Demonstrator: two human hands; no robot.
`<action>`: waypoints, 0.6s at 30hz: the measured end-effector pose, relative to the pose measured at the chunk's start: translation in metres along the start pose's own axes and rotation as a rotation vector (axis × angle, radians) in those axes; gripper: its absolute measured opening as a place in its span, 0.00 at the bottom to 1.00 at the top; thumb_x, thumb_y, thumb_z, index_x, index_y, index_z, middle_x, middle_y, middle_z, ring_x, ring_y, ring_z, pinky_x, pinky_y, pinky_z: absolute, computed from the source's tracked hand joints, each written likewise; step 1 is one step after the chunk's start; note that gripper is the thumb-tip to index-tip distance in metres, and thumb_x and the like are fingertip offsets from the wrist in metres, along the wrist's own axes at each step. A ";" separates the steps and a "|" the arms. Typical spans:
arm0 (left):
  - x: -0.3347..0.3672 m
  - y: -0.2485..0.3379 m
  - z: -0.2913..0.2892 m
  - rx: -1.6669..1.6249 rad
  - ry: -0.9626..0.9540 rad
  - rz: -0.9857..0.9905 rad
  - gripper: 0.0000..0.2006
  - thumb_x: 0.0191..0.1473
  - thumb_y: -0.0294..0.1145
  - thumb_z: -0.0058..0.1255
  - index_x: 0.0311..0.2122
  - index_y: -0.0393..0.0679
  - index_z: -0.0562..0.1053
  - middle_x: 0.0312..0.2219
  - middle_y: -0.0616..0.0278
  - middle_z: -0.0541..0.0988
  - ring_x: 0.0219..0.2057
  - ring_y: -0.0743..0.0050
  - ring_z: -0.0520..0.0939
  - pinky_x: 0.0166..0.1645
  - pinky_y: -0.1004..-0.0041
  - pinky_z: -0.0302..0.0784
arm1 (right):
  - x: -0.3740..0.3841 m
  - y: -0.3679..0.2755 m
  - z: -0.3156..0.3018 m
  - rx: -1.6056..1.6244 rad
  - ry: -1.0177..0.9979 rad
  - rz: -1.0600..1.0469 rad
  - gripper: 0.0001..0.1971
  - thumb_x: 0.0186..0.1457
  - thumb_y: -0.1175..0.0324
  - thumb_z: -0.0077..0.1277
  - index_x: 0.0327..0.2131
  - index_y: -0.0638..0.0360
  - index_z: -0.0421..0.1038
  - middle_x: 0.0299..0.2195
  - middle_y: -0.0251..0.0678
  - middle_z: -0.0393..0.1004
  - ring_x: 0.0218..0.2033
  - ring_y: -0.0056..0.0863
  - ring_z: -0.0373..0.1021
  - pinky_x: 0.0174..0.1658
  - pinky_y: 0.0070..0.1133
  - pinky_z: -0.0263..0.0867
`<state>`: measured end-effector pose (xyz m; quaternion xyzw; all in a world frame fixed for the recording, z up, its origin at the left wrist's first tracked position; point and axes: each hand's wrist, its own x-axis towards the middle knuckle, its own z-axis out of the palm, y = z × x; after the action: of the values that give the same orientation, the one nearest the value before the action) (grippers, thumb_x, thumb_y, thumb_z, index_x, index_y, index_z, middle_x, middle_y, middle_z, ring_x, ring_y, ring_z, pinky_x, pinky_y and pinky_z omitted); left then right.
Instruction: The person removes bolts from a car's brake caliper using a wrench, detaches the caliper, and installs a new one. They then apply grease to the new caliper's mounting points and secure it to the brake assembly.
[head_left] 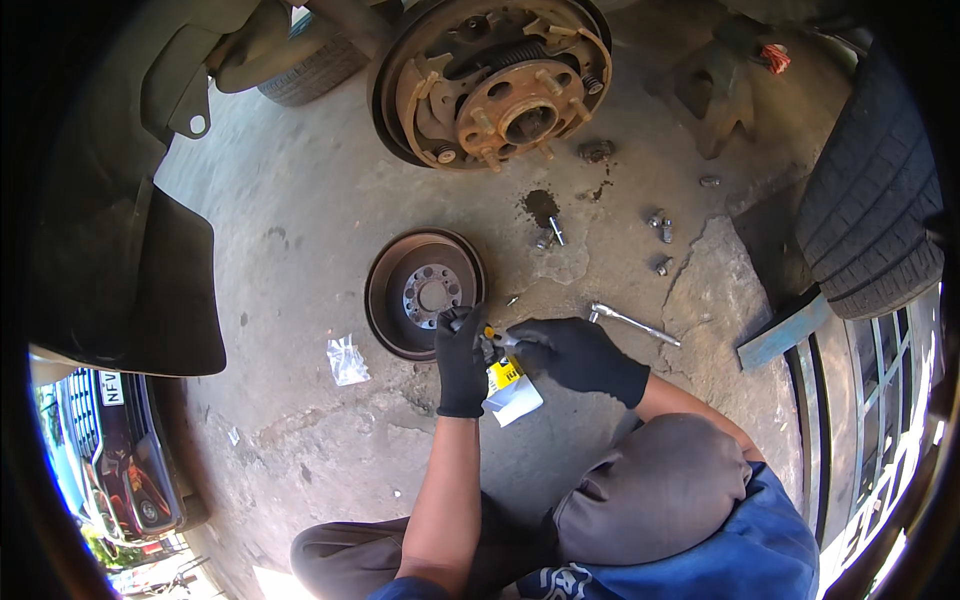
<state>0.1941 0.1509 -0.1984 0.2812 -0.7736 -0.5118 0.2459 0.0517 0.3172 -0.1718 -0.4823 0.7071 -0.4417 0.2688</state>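
My left hand, in a black glove, is closed around a small part with a yellow end. From the right, my right hand, gloved in black too, meets it with fingertips pinched at a small pale piece. Just below the fingers is a yellow and white carton with a white flap; whether a hand holds it or it lies on the floor I cannot tell. Beyond my left hand, a rusty brake drum rests on the concrete, its hollow side up.
A rusty drum brake assembly with hub hangs at the top. A ratchet, a socket, wheel nuts and a clear plastic bag lie about. At right stand a jack stand and a tyre.
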 end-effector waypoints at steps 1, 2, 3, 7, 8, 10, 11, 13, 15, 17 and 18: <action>0.007 -0.002 -0.001 0.182 -0.008 0.174 0.21 0.52 0.34 0.62 0.51 0.37 0.76 0.36 0.55 0.79 0.34 0.63 0.81 0.40 0.69 0.78 | 0.001 -0.007 0.000 -0.029 0.016 0.006 0.17 0.61 0.61 0.52 0.53 0.50 0.75 0.42 0.45 0.81 0.42 0.46 0.78 0.45 0.36 0.72; 0.007 -0.002 -0.003 0.348 -0.014 0.296 0.23 0.49 0.34 0.65 0.50 0.35 0.76 0.38 0.53 0.80 0.37 0.60 0.82 0.43 0.67 0.78 | -0.001 -0.014 0.001 -0.050 0.047 0.018 0.18 0.60 0.62 0.53 0.53 0.50 0.75 0.43 0.45 0.81 0.42 0.46 0.78 0.46 0.36 0.72; 0.008 -0.001 -0.004 0.346 -0.018 0.317 0.25 0.47 0.33 0.66 0.50 0.35 0.76 0.39 0.51 0.81 0.39 0.57 0.82 0.45 0.66 0.77 | 0.000 -0.016 -0.001 -0.057 0.024 0.020 0.18 0.60 0.62 0.53 0.54 0.49 0.75 0.43 0.45 0.81 0.42 0.46 0.78 0.46 0.36 0.72; 0.008 0.006 -0.006 0.258 -0.008 0.256 0.26 0.43 0.31 0.66 0.50 0.34 0.77 0.41 0.48 0.81 0.43 0.52 0.81 0.48 0.63 0.76 | 0.005 -0.023 -0.005 -0.047 0.024 0.027 0.19 0.60 0.62 0.53 0.54 0.49 0.75 0.41 0.44 0.81 0.41 0.45 0.78 0.46 0.35 0.73; 0.008 0.008 -0.007 0.233 -0.002 0.252 0.25 0.43 0.31 0.66 0.50 0.34 0.77 0.40 0.48 0.81 0.43 0.52 0.81 0.48 0.63 0.76 | 0.005 -0.024 -0.005 -0.033 0.015 0.021 0.19 0.61 0.62 0.53 0.55 0.49 0.75 0.40 0.45 0.81 0.41 0.44 0.78 0.45 0.35 0.73; 0.008 0.012 -0.008 0.266 0.001 0.272 0.24 0.43 0.30 0.64 0.49 0.34 0.77 0.40 0.48 0.81 0.43 0.52 0.81 0.48 0.63 0.76 | 0.005 -0.027 -0.004 -0.005 0.022 0.065 0.18 0.62 0.61 0.52 0.54 0.49 0.76 0.39 0.45 0.82 0.40 0.44 0.79 0.45 0.34 0.73; 0.009 0.014 -0.009 0.282 -0.001 0.284 0.24 0.43 0.29 0.64 0.49 0.35 0.77 0.40 0.48 0.81 0.43 0.52 0.81 0.48 0.63 0.76 | 0.005 -0.028 -0.004 -0.003 0.011 0.111 0.17 0.63 0.61 0.51 0.54 0.49 0.76 0.39 0.46 0.82 0.40 0.44 0.79 0.45 0.34 0.73; 0.009 0.017 -0.009 0.288 0.007 0.280 0.24 0.43 0.28 0.63 0.48 0.35 0.77 0.40 0.49 0.81 0.43 0.53 0.80 0.48 0.63 0.75 | 0.005 -0.029 -0.004 0.048 -0.007 0.139 0.17 0.63 0.62 0.52 0.54 0.52 0.76 0.43 0.44 0.81 0.42 0.42 0.79 0.47 0.32 0.72; 0.009 0.019 -0.008 0.296 0.006 0.287 0.22 0.44 0.28 0.61 0.48 0.34 0.77 0.40 0.49 0.81 0.43 0.53 0.80 0.48 0.63 0.75 | 0.005 -0.029 -0.005 0.067 -0.019 0.166 0.17 0.63 0.62 0.52 0.54 0.54 0.76 0.45 0.44 0.81 0.43 0.42 0.79 0.48 0.31 0.72; 0.010 0.021 -0.006 0.276 0.001 0.300 0.19 0.47 0.26 0.59 0.47 0.34 0.77 0.40 0.49 0.80 0.42 0.54 0.79 0.47 0.64 0.74 | 0.004 -0.029 -0.007 0.065 -0.027 0.172 0.18 0.63 0.62 0.52 0.54 0.53 0.76 0.44 0.44 0.81 0.43 0.42 0.79 0.48 0.31 0.73; 0.010 0.021 -0.004 0.188 0.015 0.161 0.18 0.49 0.25 0.57 0.48 0.34 0.77 0.40 0.50 0.79 0.42 0.54 0.79 0.47 0.64 0.73 | 0.004 -0.029 -0.009 0.021 -0.006 0.131 0.17 0.63 0.62 0.52 0.54 0.52 0.77 0.43 0.44 0.82 0.42 0.42 0.79 0.47 0.32 0.73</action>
<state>0.1853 0.1479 -0.1762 0.2437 -0.8365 -0.4133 0.2645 0.0562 0.3122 -0.1416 -0.4336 0.7316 -0.4290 0.3044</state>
